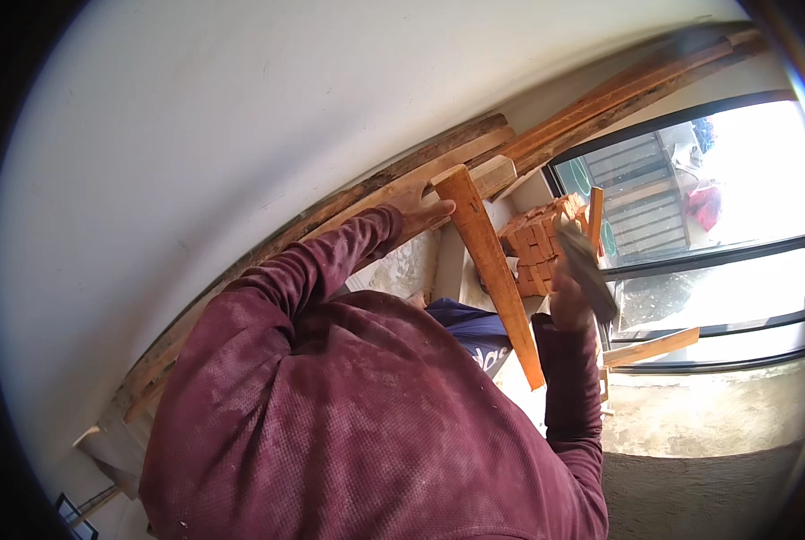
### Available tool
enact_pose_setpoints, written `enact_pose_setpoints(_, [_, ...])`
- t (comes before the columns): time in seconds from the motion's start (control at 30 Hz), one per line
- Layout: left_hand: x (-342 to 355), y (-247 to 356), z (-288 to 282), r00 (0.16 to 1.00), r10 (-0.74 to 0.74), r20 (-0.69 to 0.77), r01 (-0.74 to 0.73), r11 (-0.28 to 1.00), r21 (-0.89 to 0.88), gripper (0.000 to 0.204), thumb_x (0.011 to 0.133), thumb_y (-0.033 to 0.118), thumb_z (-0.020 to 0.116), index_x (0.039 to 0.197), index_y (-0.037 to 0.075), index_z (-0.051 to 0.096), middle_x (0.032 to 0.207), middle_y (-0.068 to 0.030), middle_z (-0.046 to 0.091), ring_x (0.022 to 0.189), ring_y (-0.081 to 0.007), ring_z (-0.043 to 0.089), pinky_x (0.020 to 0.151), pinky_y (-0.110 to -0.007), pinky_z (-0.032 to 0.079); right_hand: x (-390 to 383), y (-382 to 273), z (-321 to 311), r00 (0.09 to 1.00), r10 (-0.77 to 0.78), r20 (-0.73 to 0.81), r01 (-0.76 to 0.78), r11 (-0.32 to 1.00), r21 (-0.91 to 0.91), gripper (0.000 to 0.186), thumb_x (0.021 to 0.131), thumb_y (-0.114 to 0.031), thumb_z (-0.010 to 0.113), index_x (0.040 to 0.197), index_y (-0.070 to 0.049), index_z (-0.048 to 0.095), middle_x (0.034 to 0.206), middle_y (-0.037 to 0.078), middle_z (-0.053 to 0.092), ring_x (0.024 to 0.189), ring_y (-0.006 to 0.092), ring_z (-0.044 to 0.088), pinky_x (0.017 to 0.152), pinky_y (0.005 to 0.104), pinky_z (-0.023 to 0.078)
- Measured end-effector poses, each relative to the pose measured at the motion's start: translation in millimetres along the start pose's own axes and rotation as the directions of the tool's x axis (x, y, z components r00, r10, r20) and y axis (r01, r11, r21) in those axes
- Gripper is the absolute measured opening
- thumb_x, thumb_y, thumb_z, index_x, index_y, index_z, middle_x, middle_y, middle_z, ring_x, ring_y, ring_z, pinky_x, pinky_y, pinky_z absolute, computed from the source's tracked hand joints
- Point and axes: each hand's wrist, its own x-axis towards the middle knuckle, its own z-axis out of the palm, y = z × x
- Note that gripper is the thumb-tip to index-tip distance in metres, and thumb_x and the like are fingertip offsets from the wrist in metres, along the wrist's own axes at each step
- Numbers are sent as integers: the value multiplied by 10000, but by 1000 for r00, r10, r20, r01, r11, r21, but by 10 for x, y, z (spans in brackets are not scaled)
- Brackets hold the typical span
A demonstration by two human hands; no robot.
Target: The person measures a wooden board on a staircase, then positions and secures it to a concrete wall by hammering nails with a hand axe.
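My left hand (418,212) reaches up along the wall and closes on the upper end of a reddish-brown wooden plank (492,272). This plank slants down to the right and narrows toward its lower end. Its top rests against the end of a lighter timber beam (496,176). My right hand (571,304) is raised to the right of the plank, apart from it. It grips a dark tool that looks like a hammer (587,273), blurred, with its handle mostly hidden.
Long timbers (637,88) run along the white wall (195,126). Stacked orange bricks (535,243) stand beyond the plank, near a dark-framed window (718,256). A loose board (652,347) juts out at the right. Dark blue cloth (467,320) lies below the plank.
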Motion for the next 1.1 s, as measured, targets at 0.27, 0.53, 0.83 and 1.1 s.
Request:
enact_pose_setpoints(0.27, [-1, 51, -59, 1000, -18, -25, 17, 999, -33, 819, 787, 579, 617, 1324, -19, 457, 1253, -245, 550, 1192, -329, 522, 995, -391, 401, -75, 95, 188, 940, 16, 340, 54, 979, -194, 222, 842, -254, 656, 923, -64, 574, 724, 143, 582, 710, 355, 599, 614, 404, 491])
enact_pose_setpoints(0.53, [22, 21, -35, 996, 74, 48, -76, 996, 41, 693, 877, 479, 527, 1299, -62, 429, 1192, -241, 559, 1123, -330, 538, 977, -385, 401, 6, -272, -181, 939, 340, 55, -318, 794, 519, 544, 949, -528, 471, 949, 11, 545, 717, 56, 547, 609, 152, 515, 560, 272, 408])
enact_pose_setpoints(0.83, [212, -452, 212, 979, 174, -103, -199, 919, -339, 877, 913, 676, 284, 1416, -41, 320, 1404, -234, 409, 1317, -320, 381, 1101, -376, 279, -592, 31, 252, 971, 224, 79, -232, 967, 109, 298, 873, -297, 599, 965, -16, 557, 701, 185, 579, 633, 370, 622, 577, 408, 479])
enact_pose_setpoints(1.1, [108, -138, 10, 995, 65, -77, -50, 982, 184, 998, 867, 774, 262, 1452, -34, 249, 1486, -226, 314, 1364, -319, 323, 1134, -410, 239, -486, 190, 518, 954, 196, 226, -205, 979, 18, 254, 816, -190, 622, 1000, -34, 542, 729, 195, 589, 683, 417, 610, 602, 440, 480])
